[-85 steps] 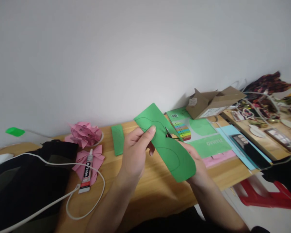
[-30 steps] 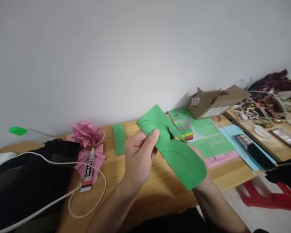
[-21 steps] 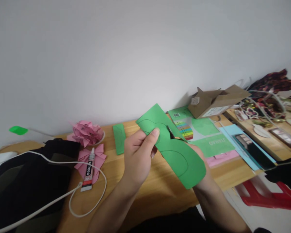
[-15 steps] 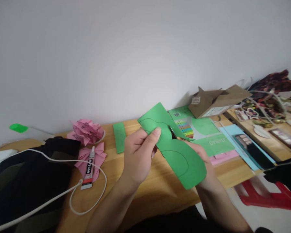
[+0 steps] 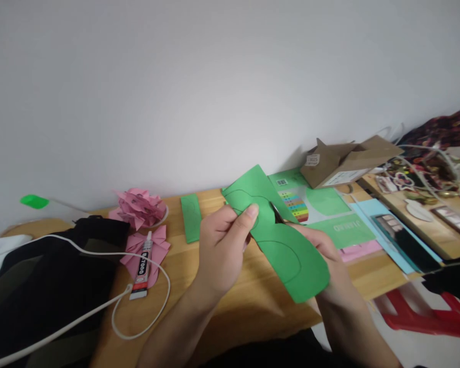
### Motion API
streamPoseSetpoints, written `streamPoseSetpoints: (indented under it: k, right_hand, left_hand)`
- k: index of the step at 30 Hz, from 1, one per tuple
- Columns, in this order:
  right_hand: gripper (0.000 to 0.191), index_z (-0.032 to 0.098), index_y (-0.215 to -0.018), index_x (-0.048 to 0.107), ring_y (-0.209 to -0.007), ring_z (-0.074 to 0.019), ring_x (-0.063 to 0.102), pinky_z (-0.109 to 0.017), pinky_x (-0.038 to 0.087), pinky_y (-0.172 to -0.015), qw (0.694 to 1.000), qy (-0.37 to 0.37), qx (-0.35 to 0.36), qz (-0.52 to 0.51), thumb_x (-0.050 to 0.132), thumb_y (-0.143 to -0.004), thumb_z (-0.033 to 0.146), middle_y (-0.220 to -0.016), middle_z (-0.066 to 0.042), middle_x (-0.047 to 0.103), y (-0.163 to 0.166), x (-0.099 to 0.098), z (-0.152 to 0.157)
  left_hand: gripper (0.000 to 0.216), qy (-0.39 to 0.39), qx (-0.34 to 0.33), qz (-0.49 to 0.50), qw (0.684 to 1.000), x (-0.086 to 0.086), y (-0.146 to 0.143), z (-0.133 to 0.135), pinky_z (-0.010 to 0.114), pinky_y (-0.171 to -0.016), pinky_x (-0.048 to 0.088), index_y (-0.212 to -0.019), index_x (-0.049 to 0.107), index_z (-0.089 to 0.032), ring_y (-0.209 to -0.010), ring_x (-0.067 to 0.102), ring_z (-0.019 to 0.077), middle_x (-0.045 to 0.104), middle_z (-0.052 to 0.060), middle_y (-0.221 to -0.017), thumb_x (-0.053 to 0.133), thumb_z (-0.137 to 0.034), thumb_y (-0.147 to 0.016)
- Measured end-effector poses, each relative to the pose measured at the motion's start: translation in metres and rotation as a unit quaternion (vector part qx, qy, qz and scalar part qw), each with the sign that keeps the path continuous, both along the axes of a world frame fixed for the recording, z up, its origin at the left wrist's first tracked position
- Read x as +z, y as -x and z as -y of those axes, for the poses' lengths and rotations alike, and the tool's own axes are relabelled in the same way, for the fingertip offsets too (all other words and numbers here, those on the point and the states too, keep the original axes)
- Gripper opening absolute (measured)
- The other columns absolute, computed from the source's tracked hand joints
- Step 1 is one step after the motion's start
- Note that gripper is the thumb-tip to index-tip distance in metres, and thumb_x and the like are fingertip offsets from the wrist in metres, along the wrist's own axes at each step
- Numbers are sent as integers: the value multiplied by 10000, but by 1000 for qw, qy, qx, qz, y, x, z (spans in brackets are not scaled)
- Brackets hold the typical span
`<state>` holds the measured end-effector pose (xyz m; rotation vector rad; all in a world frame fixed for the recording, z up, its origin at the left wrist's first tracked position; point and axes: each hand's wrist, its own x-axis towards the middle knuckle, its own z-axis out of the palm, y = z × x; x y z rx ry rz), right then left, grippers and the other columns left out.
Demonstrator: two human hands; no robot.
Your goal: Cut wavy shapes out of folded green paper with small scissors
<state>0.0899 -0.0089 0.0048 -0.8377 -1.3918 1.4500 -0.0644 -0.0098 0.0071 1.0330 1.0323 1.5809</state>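
A sheet of green paper (image 5: 279, 244) with curved pencil outlines hangs above the table, pinched at its left edge between the thumb and fingers of my left hand (image 5: 225, 244). My right hand (image 5: 331, 263) is closed behind the sheet on a pair of scissors (image 5: 276, 212). Only the dark blades show, set in a cut in the paper; the handles are hidden by the sheet and my fingers. A smaller green paper piece (image 5: 191, 217), also with a drawn line, lies flat on the table beyond my left hand.
Left of my hands lie a glue tube (image 5: 141, 268), pink folded paper (image 5: 140, 208) and a looping white cable (image 5: 167, 296). On the right are a green paper pack (image 5: 341, 230), an opened cardboard box (image 5: 339, 161) and light-blue sheets (image 5: 362, 207). A red stool (image 5: 425, 319) stands below the table.
The whole view has shifted slightly, so everything sits a little further right. Both hands keep their hold on the paper and scissors; the blades look a bit closer together.
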Motion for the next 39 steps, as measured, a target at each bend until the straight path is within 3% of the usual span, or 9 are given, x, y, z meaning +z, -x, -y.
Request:
streamPoseSetpoints:
  k: [8,20,34,36,39]
  right_hand:
    - [234,262,-810,770,-595,-146,547,-255,459,-570,1000,-16,19,-12,619,-885,424,-682,-3,664,1,2,-3]
    - [167,280,-753,762,-602,-143,547,-242,463,-570,1000,-3,4,-17,682,-835,401,-674,10,664,0,-2,-2]
    - [283,234,-690,712,-574,-150,536,-263,460,-525,1000,-6,-7,15,655,-841,466,-665,-14,647,1,2,-2]
    - [374,221,-641,661,-511,-143,511,-256,434,-456,1000,13,-3,22,617,-849,530,-600,-11,603,0,0,-2]
    - [480,214,-594,534,-333,-96,334,-218,266,-296,995,85,43,18,510,-888,593,-440,48,411,-5,-6,-2]
  left_hand:
    - [426,1,-9,3,1000,-1,1,-1,225,-412,263,-527,449,-177,-433,337,63,369,-52,-458,655,-370,-846]
    - [446,-3,-8,16,1000,0,0,-1,207,-400,254,-519,419,-168,-421,330,51,359,-58,-455,659,-356,-844]
    - [463,18,-25,19,999,1,1,-2,220,-406,249,-518,387,-176,-425,322,54,339,-57,-463,660,-373,-834]
    - [454,23,-27,16,999,1,2,-4,222,-401,248,-519,398,-177,-423,326,56,343,-56,-467,661,-380,-829]
    - [427,24,-11,14,1000,0,7,-11,216,-390,255,-523,436,-177,-404,346,54,357,-60,-452,670,-382,-816]
